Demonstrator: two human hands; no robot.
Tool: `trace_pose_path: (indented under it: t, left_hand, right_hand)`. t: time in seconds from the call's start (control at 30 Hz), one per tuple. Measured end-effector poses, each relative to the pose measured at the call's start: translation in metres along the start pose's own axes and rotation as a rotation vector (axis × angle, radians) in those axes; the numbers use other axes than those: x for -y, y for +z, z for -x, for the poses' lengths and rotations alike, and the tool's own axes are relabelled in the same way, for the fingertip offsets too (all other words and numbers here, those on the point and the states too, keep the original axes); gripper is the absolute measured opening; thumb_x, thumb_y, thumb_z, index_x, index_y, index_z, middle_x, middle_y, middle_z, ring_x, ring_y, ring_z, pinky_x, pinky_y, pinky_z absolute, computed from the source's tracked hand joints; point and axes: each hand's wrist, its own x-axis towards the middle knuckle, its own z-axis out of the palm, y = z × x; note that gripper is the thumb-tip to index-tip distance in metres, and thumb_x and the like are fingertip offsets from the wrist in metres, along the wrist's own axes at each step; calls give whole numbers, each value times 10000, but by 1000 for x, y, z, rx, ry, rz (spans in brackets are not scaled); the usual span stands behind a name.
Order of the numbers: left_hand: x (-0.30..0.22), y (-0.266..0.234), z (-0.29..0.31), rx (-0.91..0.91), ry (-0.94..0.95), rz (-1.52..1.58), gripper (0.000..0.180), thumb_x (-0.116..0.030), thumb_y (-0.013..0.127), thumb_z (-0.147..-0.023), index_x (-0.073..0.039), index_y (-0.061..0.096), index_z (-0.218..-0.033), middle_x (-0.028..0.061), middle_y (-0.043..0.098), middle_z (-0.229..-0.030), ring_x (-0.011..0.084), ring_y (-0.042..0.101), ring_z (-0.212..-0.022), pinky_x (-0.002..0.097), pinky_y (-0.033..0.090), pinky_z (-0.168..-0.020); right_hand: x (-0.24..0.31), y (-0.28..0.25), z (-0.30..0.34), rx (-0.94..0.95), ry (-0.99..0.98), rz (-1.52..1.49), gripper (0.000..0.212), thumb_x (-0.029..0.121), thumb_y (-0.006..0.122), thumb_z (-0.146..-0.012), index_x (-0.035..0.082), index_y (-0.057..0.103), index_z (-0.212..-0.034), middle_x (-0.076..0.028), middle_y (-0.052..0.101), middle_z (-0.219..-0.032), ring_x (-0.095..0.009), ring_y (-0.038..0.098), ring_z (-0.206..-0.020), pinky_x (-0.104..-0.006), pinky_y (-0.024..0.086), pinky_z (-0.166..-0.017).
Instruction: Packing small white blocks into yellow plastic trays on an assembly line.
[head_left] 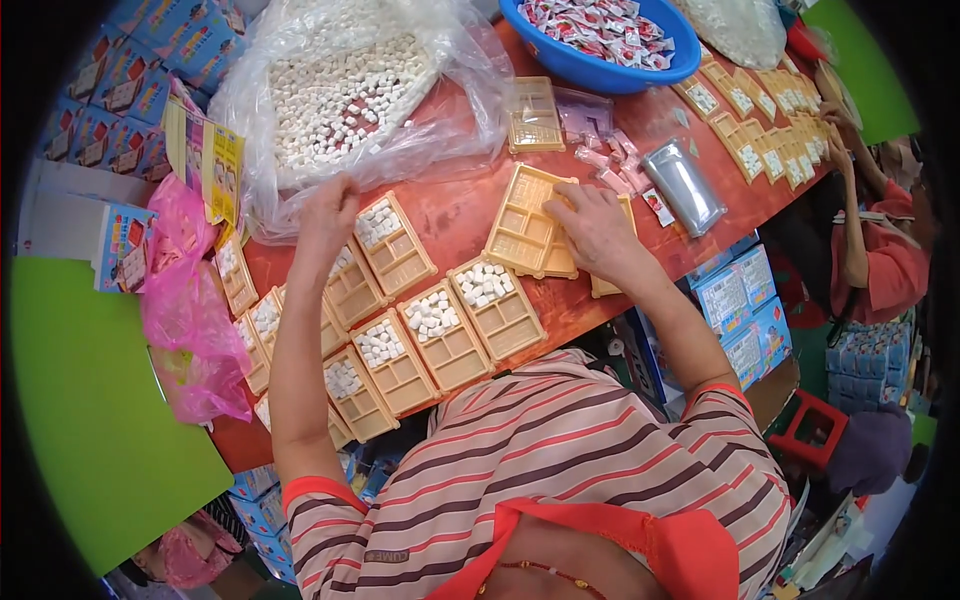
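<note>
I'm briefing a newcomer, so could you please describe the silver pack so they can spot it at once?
On the red table, find the blue basin. This side of it, right of the pink packets, lies the silver pack, shiny and oblong, much larger than those packets.

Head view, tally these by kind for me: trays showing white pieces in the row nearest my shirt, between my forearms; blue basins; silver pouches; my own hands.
Trays: 4
Blue basin: 1
Silver pouch: 1
Hands: 2, left hand and right hand
Total: 8
</note>
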Motion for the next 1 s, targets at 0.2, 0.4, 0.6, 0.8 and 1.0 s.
trace_pose_path:
  t: [0.2,0.4,0.6,0.8,1.0]
  left_hand:
    - [-102,46,13,123,159,484,121,-28,546,-852,-3,604,-955,32,601,-857,108,549,-759,253,451,-681]
    - [-116,95,10,126,178,473,189,-128,567,-875,-12,629,-1011,145,622,-929,261,611,-887,339,472,-792]
    - [-107,92,16,94,-126,731,328,-138,541,-915,6,542,-1210,85,599,-1090,145,565,-997,282,457,-865]
    - [-117,71,19,333,-404,1375,483,-45,529,-856,-10,433,-1328,94,580,-1166,156,584,-1042,286,477,-901]
    - [-114,58,24,133,-505,1555,516,37,502,-780,-4,446,-1292,114,587,-1159,173,599,-1030,297,496,-893]
  right_hand:
    - [-9,15,-4,-62,-124,-53,210,68,594,-728,68,569,-936,-100,550,-1031,-277,542,-963,-382,423,-835]
    - [-17,23,-5,-30,-172,-99,278,47,628,-691,73,567,-961,-90,550,-1043,-280,553,-965,-380,442,-841]
    - [-11,8,-13,-118,-240,10,218,91,601,-705,102,574,-921,-60,560,-993,-235,552,-916,-361,422,-814]
    - [7,-18,-43,-205,-324,-7,196,95,590,-714,103,578,-910,-60,563,-991,-230,550,-912,-368,412,-820]
    - [48,-33,-73,-350,-206,-174,155,116,604,-733,100,584,-886,-75,552,-947,-232,553,-889,-379,397,-804]
